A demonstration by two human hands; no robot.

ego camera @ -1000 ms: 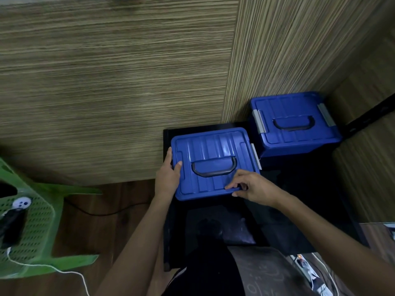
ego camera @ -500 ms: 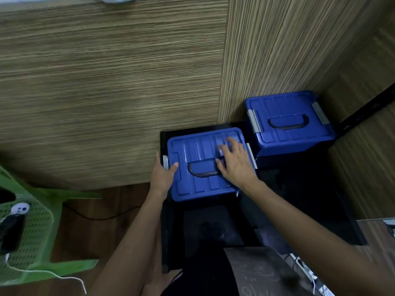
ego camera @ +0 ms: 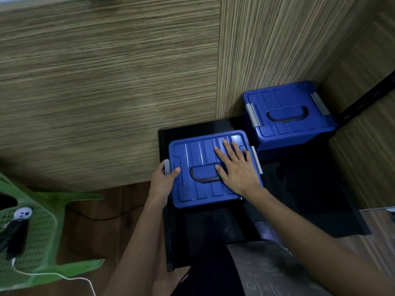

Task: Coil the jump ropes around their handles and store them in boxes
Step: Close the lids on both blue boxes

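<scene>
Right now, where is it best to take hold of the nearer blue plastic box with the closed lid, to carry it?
Probably the dark carry handle lying flat in the lid's recess on the nearer blue plastic box: lift it from above. The right hand lies over its right end.

1. A black table stands in the corner — its top is dark and glossy.
2. Striped wood-grain wall panels are behind it and to the right.
3. A green plastic chair with a perforated seat stands at the left, on a brown wooden floor.
4. On the chair lies a black object with a white cable — what it is I cannot tell.
</scene>
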